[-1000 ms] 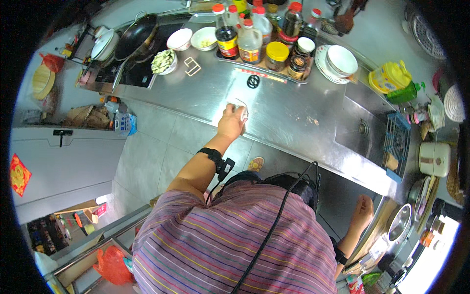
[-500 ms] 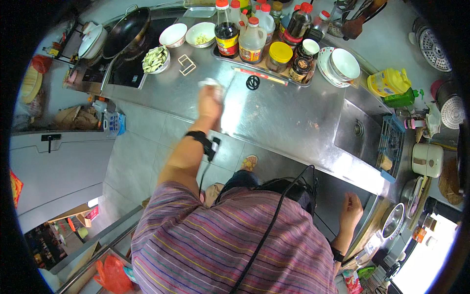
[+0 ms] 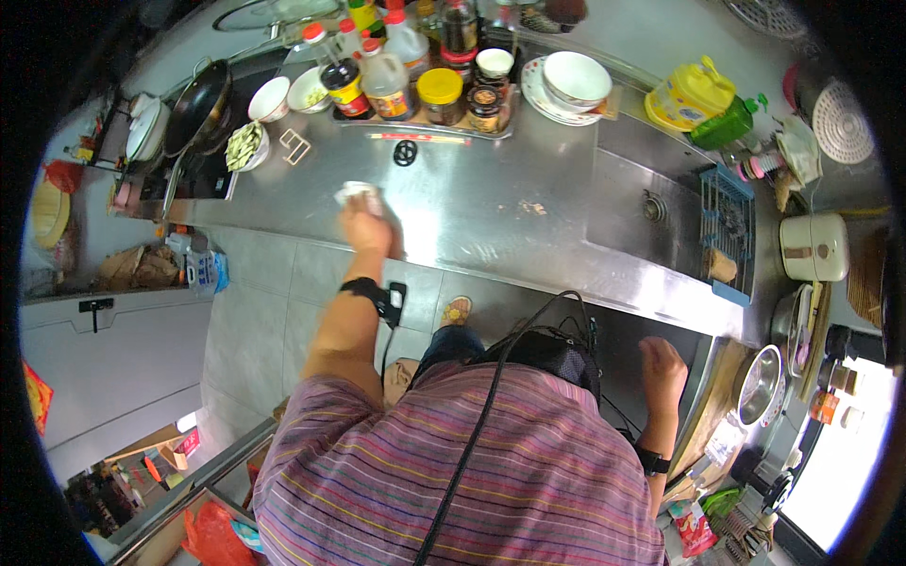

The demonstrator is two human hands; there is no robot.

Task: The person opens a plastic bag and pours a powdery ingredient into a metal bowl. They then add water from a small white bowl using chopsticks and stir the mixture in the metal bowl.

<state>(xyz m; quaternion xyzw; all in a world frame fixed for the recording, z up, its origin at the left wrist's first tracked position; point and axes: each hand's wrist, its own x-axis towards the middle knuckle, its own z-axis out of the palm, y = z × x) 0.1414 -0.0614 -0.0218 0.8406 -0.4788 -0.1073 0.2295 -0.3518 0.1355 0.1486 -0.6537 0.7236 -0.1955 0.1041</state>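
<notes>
My left hand (image 3: 366, 226) presses a crumpled white cloth (image 3: 355, 191) onto the steel countertop (image 3: 472, 212), near its front edge. The hand is closed over the cloth, which shows only past the fingers. A black round trivet (image 3: 405, 153) lies a little farther off to the right, and a beige wire trivet (image 3: 295, 146) to the left. My right hand (image 3: 663, 368) hangs in front of the counter at the right, its fingers curled in loosely and nothing showing in them. It touches nothing that I can see.
A tray of sauce bottles (image 3: 385, 85) and jars lines the back, with stacked bowls (image 3: 576, 80) beside it. Left are a bowl of cut vegetables (image 3: 247, 148) and a wok (image 3: 200, 108). Right are the sink (image 3: 628, 212) and a blue rack (image 3: 727, 222). Brownish crumbs (image 3: 531, 208) lie on the counter.
The view has shifted, so the counter things appear farther left. My left hand has wiped the cloth toward the front edge and slightly right, closer to the black trivet. My right hand stays curled.
</notes>
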